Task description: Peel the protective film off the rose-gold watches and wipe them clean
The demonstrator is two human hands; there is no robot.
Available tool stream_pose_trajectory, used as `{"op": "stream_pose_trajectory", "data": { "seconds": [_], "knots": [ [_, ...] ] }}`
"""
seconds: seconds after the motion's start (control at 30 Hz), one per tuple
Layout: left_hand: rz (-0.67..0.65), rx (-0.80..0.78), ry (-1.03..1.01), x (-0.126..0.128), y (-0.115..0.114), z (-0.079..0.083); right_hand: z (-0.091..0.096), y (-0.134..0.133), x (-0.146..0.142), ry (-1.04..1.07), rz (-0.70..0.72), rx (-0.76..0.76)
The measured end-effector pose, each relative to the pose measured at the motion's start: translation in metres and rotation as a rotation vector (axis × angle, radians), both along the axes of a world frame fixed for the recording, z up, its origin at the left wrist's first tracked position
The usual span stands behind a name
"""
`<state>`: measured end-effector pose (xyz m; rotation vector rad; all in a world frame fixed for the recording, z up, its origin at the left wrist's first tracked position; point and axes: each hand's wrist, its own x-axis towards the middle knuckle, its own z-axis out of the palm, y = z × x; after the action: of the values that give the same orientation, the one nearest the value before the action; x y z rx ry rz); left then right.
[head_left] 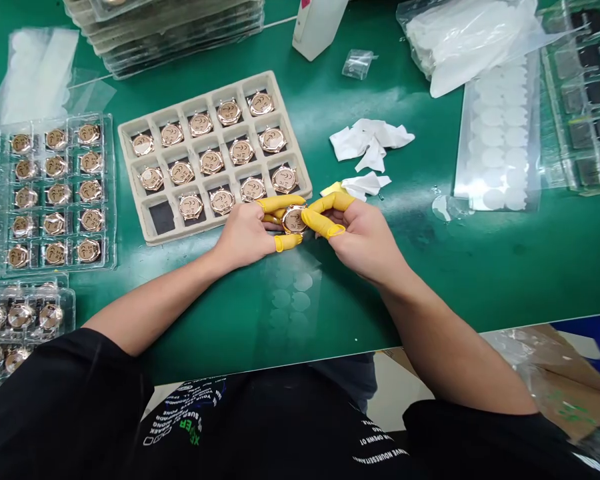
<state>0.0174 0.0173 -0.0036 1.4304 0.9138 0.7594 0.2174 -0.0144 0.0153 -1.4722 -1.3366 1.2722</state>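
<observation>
Between my hands is a rose-gold watch case [294, 220], its engraved back facing up. My left hand [253, 230], in yellow finger cots, is closed round the case from the left. The fingers of my right hand [347, 223], also in yellow cots, press on the case's right edge; whether they grip something small there is hidden. Just beyond my hands lies a beige compartment tray [215, 99] of similar watch cases on dark pads, with one pocket [161, 217] at the near left corner showing only its pad. A sheet of clear round stickers [291, 300] lies below my hands.
Clear plastic trays of watch cases [113, 200] stand at the left, and stacked trays [180, 40] at the back. Crumpled white wipes [370, 141] lie right of the beige tray. Farther right are a sheet of round films [500, 133] and a bag of white sheets [470, 40].
</observation>
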Motion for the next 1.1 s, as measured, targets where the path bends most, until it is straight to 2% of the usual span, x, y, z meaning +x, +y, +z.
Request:
{"op": "stream_pose_trajectory", "data": {
  "seconds": [0.33, 0.63, 1.1],
  "knots": [
    [-0.01, -0.039, -0.03, 0.001, -0.0006, -0.001, 0.0065, -0.0014, 0.0036, -0.016, 0.013, 0.055],
    [-0.024, -0.036, -0.011, 0.0004, -0.0005, 0.0, -0.0004, 0.0, 0.0021, -0.062, 0.012, 0.056],
    [0.005, -0.044, -0.009, 0.0016, -0.0009, 0.0005, -0.0015, -0.0009, 0.0003, -0.101, 0.002, 0.076]
  ]
}}
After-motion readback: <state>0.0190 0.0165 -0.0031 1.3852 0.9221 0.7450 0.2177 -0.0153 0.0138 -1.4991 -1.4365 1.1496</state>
